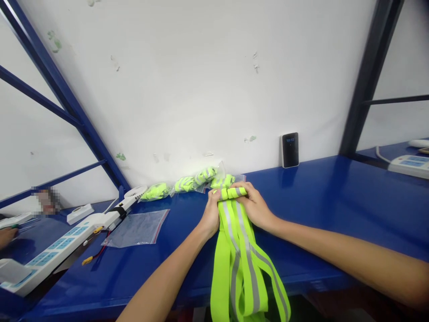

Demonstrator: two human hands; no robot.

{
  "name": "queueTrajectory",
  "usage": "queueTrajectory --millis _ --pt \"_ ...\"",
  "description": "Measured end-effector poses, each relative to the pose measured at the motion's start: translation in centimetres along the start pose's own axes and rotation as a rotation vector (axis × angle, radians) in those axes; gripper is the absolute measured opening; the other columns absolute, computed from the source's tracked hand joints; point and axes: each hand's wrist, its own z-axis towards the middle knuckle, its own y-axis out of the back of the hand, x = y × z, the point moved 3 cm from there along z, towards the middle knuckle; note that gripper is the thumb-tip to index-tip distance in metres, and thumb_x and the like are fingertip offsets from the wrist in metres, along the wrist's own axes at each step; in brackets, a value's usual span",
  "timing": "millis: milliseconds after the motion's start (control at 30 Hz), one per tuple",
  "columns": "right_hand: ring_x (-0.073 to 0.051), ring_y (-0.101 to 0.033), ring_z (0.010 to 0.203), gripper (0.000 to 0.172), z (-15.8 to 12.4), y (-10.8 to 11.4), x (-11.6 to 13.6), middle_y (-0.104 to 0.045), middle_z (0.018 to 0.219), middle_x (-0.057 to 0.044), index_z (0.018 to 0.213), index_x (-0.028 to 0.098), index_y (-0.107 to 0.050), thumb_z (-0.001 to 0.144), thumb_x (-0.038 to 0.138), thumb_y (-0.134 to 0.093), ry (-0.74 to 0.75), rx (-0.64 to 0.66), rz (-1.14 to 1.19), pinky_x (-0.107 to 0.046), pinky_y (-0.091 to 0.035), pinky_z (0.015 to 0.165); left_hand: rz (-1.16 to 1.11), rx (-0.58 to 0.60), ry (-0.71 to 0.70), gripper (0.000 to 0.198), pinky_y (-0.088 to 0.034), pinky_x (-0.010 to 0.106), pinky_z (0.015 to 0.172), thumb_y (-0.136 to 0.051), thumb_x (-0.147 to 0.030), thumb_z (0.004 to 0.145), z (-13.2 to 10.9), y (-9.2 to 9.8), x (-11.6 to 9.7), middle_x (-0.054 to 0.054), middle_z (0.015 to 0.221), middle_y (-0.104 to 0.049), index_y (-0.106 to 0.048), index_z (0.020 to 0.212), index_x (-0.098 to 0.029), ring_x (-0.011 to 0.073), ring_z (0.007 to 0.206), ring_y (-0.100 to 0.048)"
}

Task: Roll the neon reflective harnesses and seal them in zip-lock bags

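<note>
A neon yellow-green reflective harness [246,259] made of straps with silver stripes hangs from both my hands over the front edge of the table. My left hand [212,214] grips the folded top of the straps on the left side. On the right, my right hand [256,205] is closed around the same fold, its fingers curled behind the bands. The lower loops dangle apart below the edge. Just behind my hands lies a packed bundle of the same material [223,181] in clear plastic. To the left, a flat transparent zip bag [137,228] rests on the table.
More bagged neon bundles [184,184] line the wall. A white power strip [63,246] runs along the left, with a yellow-ended cable [87,260] and a small white fan [136,192] nearby. A black-fronted device [290,150] leans at the wall on the blue table [321,192].
</note>
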Motion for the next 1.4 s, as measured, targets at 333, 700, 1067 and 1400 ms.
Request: queueTrajectory --millis 333,700,1067,1400 --pt "-0.023 -0.064 0.099 0.04 -0.4 -1.4 1.3 -0.069 0.108 -0.006 0.115 0.022 -0.058 0.076 0.02 -0.066 -0.522 0.206 0.807 -0.036 -0.051 0.089 0.287 0.04 -0.066 0.045 -0.046 0.023 0.057 -0.065 -0.035 0.08 -0.3 0.8 -2.1 -0.003 0.079 -0.063 -0.045 0.118 -0.025 0.0113 0.058 -0.058" --pt "-0.022 -0.071 0.085 0.042 0.3 0.0 0.3 -0.072 0.105 -0.009 0.109 0.019 -0.059 0.071 0.014 -0.077 -0.623 0.229 0.669 -0.036 -0.059 0.075 0.312 0.16 -0.143 0.079 -0.054 0.033 0.075 -0.073 -0.037 0.077 0.0 1.5 -2.2 0.012 0.118 -0.066 -0.03 0.142 -0.025 0.0239 0.089 -0.07" --pt "-0.02 -0.07 0.085 0.043 0.8 0.4 1.1 -0.074 0.094 -0.001 0.098 0.022 -0.061 0.061 0.012 -0.081 -0.434 0.166 0.658 -0.034 -0.057 0.08 0.358 0.128 -0.193 0.046 -0.055 0.032 0.08 -0.078 -0.032 0.072 0.5 1.7 -2.0 0.012 0.118 -0.067 -0.059 0.11 -0.016 0.0249 0.095 -0.069" --pt "-0.025 -0.071 0.078 0.02 -0.4 -0.4 0.2 -0.076 0.084 -0.006 0.083 0.017 -0.07 0.064 0.014 -0.077 -0.571 0.179 0.496 -0.041 -0.054 0.082 0.371 0.108 -0.225 0.035 -0.052 0.032 0.081 -0.075 -0.028 0.074 0.1 1.5 -1.9 0.009 0.111 -0.067 -0.06 0.104 -0.017 0.0224 0.092 -0.068"
